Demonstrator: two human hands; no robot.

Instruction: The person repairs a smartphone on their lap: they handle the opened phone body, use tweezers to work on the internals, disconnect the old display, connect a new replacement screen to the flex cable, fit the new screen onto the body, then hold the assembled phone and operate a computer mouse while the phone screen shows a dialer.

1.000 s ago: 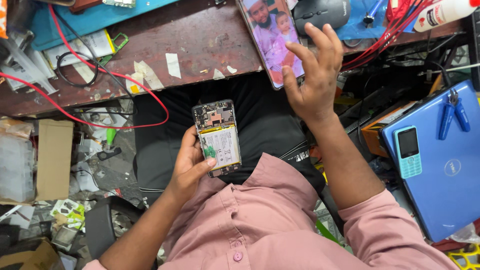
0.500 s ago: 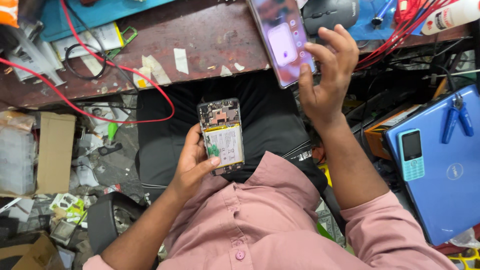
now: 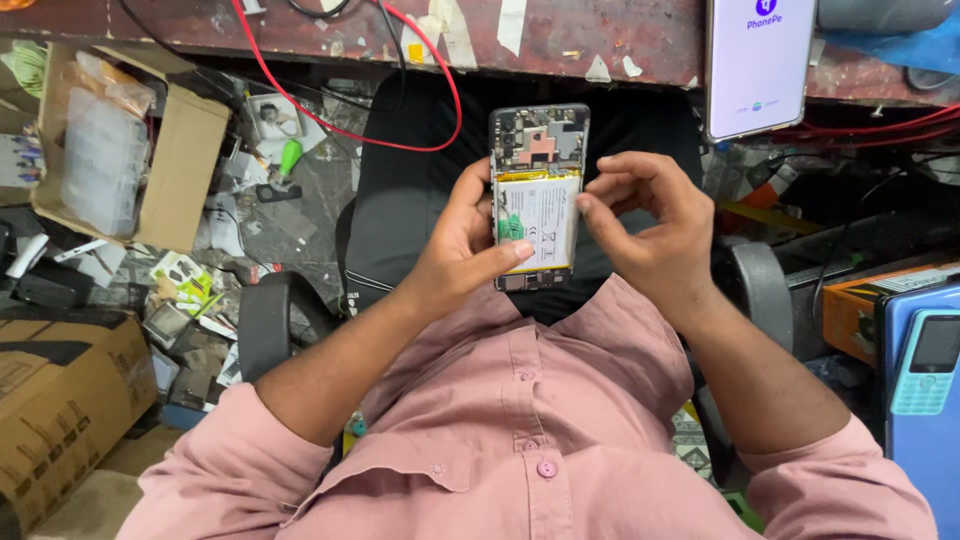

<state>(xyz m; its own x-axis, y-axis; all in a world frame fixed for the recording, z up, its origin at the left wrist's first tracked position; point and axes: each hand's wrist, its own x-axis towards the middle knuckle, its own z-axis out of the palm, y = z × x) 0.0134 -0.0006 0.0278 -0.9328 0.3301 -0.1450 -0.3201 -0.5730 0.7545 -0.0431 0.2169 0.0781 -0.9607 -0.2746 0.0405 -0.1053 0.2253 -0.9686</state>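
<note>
My left hand (image 3: pixel 462 252) grips an opened smartphone (image 3: pixel 537 196) with its back cover off, so the white battery and the circuit board at the top show. The phone is held upright over my lap, the thumb lying across its lower part. My right hand (image 3: pixel 650 222) is at the phone's right edge, fingers curled and fingertips touching its side near the battery. A second smartphone (image 3: pixel 757 62) with a lit white screen rests on the edge of the brown workbench (image 3: pixel 300 30) above my right hand.
A red wire (image 3: pixel 390 120) loops down from the bench. An open cardboard box (image 3: pixel 130 150) with plastic bags stands at the left, above scattered parts on the floor and another carton (image 3: pixel 60 400). A small turquoise keypad phone (image 3: pixel 925 360) lies on a blue case at the right.
My right hand has come down from the lit phone on the bench to the right edge of the opened phone. The view has closed in on the phone in my left hand.
</note>
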